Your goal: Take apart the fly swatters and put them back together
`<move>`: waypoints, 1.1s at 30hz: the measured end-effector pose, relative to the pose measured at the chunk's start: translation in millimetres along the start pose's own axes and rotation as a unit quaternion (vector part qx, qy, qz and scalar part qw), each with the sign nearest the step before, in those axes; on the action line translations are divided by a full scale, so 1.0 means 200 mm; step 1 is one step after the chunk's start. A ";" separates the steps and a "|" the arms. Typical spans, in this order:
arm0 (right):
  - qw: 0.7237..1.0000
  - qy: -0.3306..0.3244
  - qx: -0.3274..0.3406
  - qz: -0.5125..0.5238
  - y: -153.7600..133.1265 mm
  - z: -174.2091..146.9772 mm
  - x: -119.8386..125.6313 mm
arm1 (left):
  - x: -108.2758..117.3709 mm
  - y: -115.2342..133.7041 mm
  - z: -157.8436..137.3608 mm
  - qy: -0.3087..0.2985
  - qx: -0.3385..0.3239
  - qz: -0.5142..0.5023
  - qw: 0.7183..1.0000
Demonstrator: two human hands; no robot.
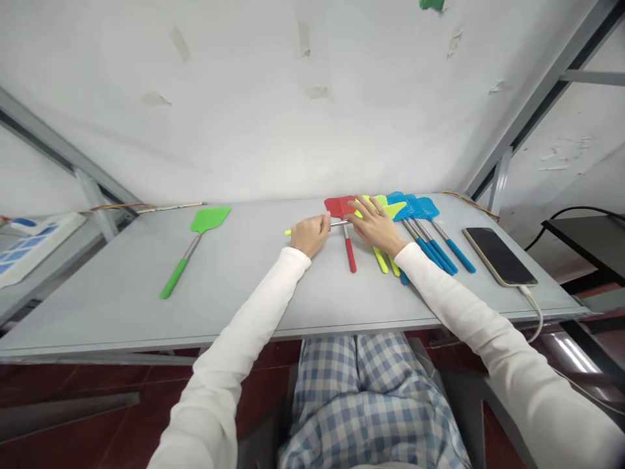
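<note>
My left hand [309,235] is closed around the handle of a yellow fly swatter [339,223], whose tip sticks out to the left. The swatter lies crosswise, its metal shaft bridging my two hands and its head pointing right. My right hand [375,228] grips it near the head, fingers extended over it and covering part of it. Below the shaft lies a red fly swatter [350,254] with its handle toward me. Other yellow fly swatters [380,260] are partly hidden under my right hand. Beside them rest several blue fly swatters [424,208], overlapping in a fan.
A green fly swatter [209,219] lies apart on the left of the grey table [254,280]. On the right, a phone [500,255] is plugged into a white cable [534,303]. A white wall [244,111] stands behind the table, with metal frame posts on both sides.
</note>
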State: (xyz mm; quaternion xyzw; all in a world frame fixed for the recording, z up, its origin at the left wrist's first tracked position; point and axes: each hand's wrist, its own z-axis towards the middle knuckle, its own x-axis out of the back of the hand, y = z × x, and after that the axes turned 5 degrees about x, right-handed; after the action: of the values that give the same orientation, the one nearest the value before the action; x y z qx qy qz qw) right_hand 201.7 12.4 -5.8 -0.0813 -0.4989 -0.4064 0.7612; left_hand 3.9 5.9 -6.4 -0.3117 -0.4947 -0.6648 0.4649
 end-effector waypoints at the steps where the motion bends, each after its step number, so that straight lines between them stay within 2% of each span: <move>1: 1.000 -0.006 0.002 -0.002 0.00 0.00 0.00 | 0.00 -0.01 0.00 -0.002 -0.005 -0.003 1.000; 5: 1.000 -0.007 0.000 -0.006 0.03 -0.02 -0.01 | 0.01 -0.04 0.01 -0.019 0.001 -0.010 1.000; 11: 0.999 -0.010 -0.022 -0.027 0.03 -0.02 -0.01 | 0.00 -0.05 -0.01 -0.047 -0.134 -0.030 0.989; 14: 0.999 -0.008 -0.032 -0.025 0.02 -0.02 0.00 | -0.02 -0.05 -0.01 -0.040 -0.159 0.019 0.986; 19: 0.998 0.007 -0.056 -0.018 0.07 -0.02 -0.02 | -0.01 -0.09 0.03 -0.023 -0.165 0.067 0.984; 27: 0.978 0.085 -0.186 -0.050 0.40 -0.13 -0.05 | 0.11 -0.36 0.14 0.040 -0.141 0.053 0.988; 30: 0.982 0.082 -0.163 -0.047 0.38 -0.14 -0.03 | 0.13 -0.40 0.14 0.041 -0.119 0.049 0.991; 33: 0.991 0.068 -0.111 -0.031 0.25 -0.09 -0.01 | 0.12 -0.34 0.11 0.027 -0.097 0.059 0.993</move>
State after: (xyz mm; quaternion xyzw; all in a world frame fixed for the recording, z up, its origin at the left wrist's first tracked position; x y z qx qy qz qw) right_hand 248.3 36.7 -0.9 -0.1222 -0.4004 -0.4868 0.7667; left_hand -69.1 24.4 -4.0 -0.3654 -0.3962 -0.6894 0.4840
